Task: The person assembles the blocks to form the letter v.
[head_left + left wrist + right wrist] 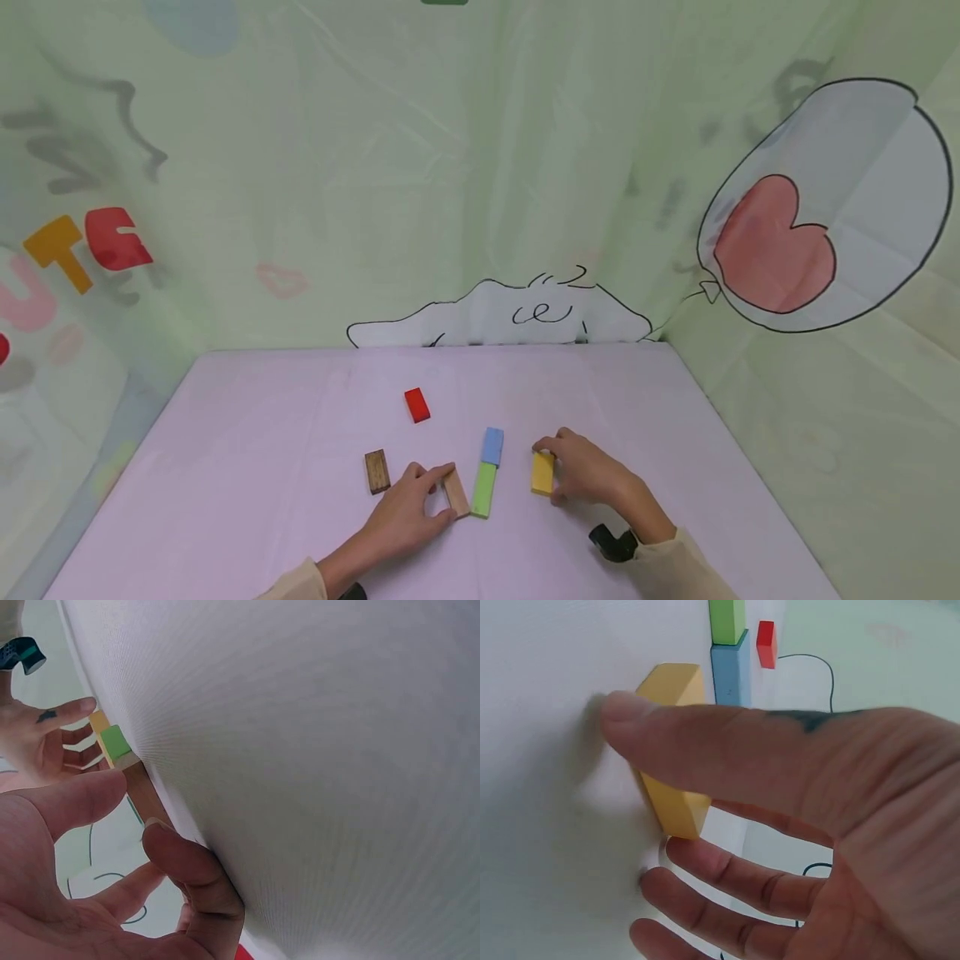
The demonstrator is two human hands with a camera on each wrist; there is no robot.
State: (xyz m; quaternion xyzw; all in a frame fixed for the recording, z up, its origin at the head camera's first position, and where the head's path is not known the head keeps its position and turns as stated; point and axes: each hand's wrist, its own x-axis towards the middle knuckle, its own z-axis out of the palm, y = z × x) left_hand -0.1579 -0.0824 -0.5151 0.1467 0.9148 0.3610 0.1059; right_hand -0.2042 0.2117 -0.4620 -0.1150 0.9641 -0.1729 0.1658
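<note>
My left hand pinches a plain wooden block end to end between thumb and index finger. In the left wrist view this block rests on the cloth. Just right of it lies a green block, its far end against a blue block, both forming a slightly slanted line. Farther right, my right hand grips a yellow block, thumb at the near end and fingers at the far end. In the right wrist view the thumb covers part of that yellow block.
A dark brown block lies left of the left hand. Toward the back is a red block. A pale cloth covers the table, with a printed curtain behind. Black wrist gear sits below the right wrist.
</note>
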